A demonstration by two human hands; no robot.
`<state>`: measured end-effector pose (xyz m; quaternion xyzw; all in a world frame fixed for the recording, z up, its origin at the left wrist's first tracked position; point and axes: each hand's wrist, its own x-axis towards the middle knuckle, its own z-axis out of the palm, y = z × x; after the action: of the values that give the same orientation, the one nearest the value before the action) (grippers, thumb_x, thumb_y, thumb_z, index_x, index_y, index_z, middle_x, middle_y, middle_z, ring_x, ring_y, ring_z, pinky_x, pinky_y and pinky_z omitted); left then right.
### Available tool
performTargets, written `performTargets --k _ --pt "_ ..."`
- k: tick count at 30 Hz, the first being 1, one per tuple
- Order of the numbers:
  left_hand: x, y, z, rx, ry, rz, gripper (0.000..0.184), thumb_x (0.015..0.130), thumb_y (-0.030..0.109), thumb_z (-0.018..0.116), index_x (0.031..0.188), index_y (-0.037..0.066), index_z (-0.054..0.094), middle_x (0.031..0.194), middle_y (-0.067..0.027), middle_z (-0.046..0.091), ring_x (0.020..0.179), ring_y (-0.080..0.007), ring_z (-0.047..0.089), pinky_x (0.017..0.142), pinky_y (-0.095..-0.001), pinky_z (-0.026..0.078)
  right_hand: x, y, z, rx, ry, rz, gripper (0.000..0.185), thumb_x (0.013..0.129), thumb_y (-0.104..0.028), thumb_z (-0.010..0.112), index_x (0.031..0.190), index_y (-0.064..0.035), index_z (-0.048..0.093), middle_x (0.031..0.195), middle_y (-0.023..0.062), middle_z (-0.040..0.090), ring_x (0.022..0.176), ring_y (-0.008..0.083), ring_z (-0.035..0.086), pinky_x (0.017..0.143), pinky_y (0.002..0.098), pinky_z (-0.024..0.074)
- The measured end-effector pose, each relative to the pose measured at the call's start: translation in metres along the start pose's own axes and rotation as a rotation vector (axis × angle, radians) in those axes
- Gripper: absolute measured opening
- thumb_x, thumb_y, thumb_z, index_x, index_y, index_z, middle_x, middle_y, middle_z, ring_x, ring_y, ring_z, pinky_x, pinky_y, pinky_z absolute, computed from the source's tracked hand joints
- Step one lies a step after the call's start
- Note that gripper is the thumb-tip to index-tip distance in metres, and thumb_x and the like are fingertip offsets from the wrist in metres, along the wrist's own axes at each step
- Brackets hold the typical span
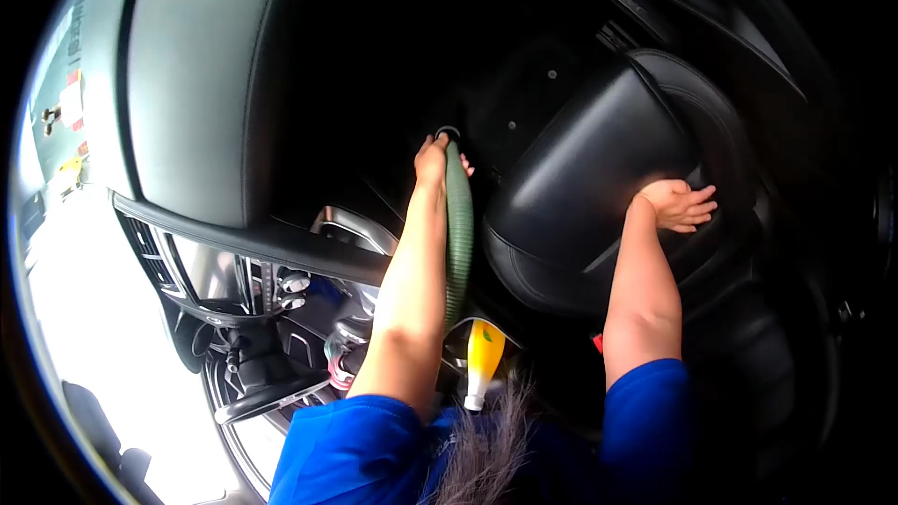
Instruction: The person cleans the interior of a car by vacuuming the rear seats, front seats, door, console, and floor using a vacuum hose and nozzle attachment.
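My left hand (432, 161) is wrapped around the upper end of a green ribbed vacuum hose (458, 224). A dark round collar tops the hose, and whatever lies beyond it is lost in the dark footwell. The rest of the hose runs down along my left forearm. My right hand (677, 205) rests on the black leather car seat (580, 168), fingers spread and holding nothing.
A yellow bottle with a white cap (485, 355) stands by the hose in the centre console. To the left are the dashboard (192, 65), a screen (201, 271), knobs and the steering wheel (271, 399). A red buckle (598, 344) shows beside the seat.
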<state>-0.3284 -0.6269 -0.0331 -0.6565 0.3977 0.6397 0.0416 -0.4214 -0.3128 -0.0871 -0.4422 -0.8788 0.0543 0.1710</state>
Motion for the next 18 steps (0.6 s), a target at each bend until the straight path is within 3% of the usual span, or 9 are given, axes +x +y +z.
performTargets --k 3,5,8,9,11,15,17,18 --pt "-0.011 -0.010 0.021 0.000 -0.002 0.030 0.077 0.097 0.023 0.052 0.154 0.019 0.000 0.063 -0.0117 0.052 0.045 -0.0230 0.053 0.042 -0.0397 0.051 0.000 0.003 0.001 -0.009 -0.010 -0.018 0.051 0.090 -0.020 0.036 0.139 -0.0126 0.048 0.149 0.0176 0.039 0.140 0.0370 0.031 0.113 0.0568 0.0207" --pt "-0.085 0.013 0.047 0.020 -0.251 -0.024 0.068 0.098 0.025 0.052 0.153 0.016 0.015 0.063 -0.0113 0.053 0.047 -0.0216 0.053 0.043 -0.0368 0.051 0.003 0.003 0.003 -0.003 -0.075 0.036 0.053 0.090 -0.021 0.035 0.141 -0.0134 0.046 0.150 0.0173 0.037 0.141 0.0359 0.029 0.114 0.0567 0.0191" --pt "-0.105 0.037 0.072 0.169 -0.438 0.051 0.064 0.097 0.027 0.055 0.152 0.016 0.023 0.064 -0.0094 0.053 0.047 -0.0185 0.053 0.044 -0.0334 0.050 0.005 -0.003 -0.003 0.019 -0.039 0.013 0.054 0.089 -0.021 0.034 0.142 -0.0138 0.045 0.150 0.0167 0.037 0.141 0.0357 0.030 0.114 0.0561 0.0194" --pt "-0.111 0.040 0.074 0.161 -0.410 0.047 0.063 0.097 0.027 0.056 0.151 0.015 0.027 0.064 -0.0080 0.052 0.047 -0.0164 0.052 0.043 -0.0315 0.050 0.002 -0.002 -0.004 0.015 -0.053 0.023 0.054 0.090 -0.021 0.034 0.142 -0.0138 0.045 0.151 0.0164 0.036 0.141 0.0354 0.030 0.114 0.0558 0.0193" --pt "-0.114 0.046 0.083 0.446 -0.464 0.065 0.064 0.097 0.024 0.056 0.152 0.016 0.025 0.065 -0.0076 0.051 0.048 -0.0157 0.052 0.044 -0.0312 0.049 0.001 -0.002 -0.005 -0.001 -0.084 0.043 0.054 0.090 -0.022 0.033 0.142 -0.0139 0.045 0.152 0.0159 0.035 0.142 0.0347 0.030 0.115 0.0549 0.0191" --pt "-0.120 0.071 0.066 0.491 -0.513 -0.030 0.060 0.096 0.022 0.058 0.149 0.014 0.033 0.065 -0.0067 0.052 0.044 -0.0147 0.050 0.040 -0.0294 0.046 -0.003 0.003 -0.009 -0.010 -0.082 0.020 0.056 0.089 -0.023 0.032 0.144 -0.0141 0.043 0.152 0.0156 0.034 0.142 0.0346 0.030 0.114 0.0546 0.0194" --pt "-0.117 0.108 0.064 0.590 -0.558 0.152 0.057 0.095 0.022 0.058 0.147 0.013 0.036 0.063 -0.0055 0.052 0.043 -0.0135 0.050 0.039 -0.0277 0.046 0.003 -0.003 -0.007 -0.012 -0.093 0.028 0.057 0.089 -0.024 0.032 0.144 -0.0141 0.043 0.152 0.0156 0.034 0.142 0.0346 0.029 0.115 0.0542 0.0191" --pt "-0.124 0.112 0.067 0.597 -0.541 0.142 0.057 0.095 0.022 0.059 0.147 0.013 0.037 0.060 -0.0042 0.051 0.042 -0.0123 0.051 0.038 -0.0265 0.046 0.002 -0.003 -0.007 0.000 -0.075 0.011 0.057 0.090 -0.024 0.031 0.144 -0.0140 0.042 0.152 0.0157 0.034 0.142 0.0344 0.029 0.115 0.0542 0.0188"
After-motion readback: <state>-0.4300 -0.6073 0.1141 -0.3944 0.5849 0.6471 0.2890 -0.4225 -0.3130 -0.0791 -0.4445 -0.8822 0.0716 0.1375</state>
